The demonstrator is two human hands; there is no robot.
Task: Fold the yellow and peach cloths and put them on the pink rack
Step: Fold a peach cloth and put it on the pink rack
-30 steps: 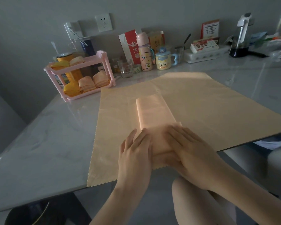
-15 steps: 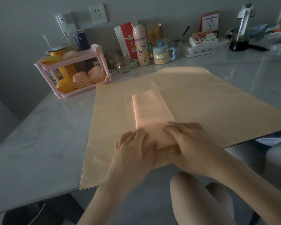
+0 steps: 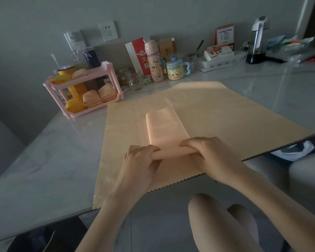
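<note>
Peach cloth [image 3: 164,124] folded into a long strip on the wide tan sheet [image 3: 235,113] mid-bench [image 3: 44,151], your left hand [image 3: 140,160] and right hand [image 3: 211,153] each with fingers [image 3: 147,149] curled round its rolled near end, pink rack [image 3: 115,77] far left, seemingly already holding folded cloths [image 3: 91,99].

- Pink rack [image 3: 117,84]: two-tier plastic, upright; a folded yellow bundle [image 3: 60,79] and a peach one [image 3: 79,73] on top, one yellow [image 3: 74,106] and two peach [image 3: 91,99] below.
- Yellow-tan cloth [image 3: 216,110]: large, zigzag-edged, spread flat, its far left corner just beside the rack.
- Peach cloth [image 3: 165,126]: narrow folded strip lying on the yellow-tan cloth, right of the rack and nearer; its near end is rolled, gripped by the left hand [image 3: 140,159] and right hand [image 3: 207,153].
</note>
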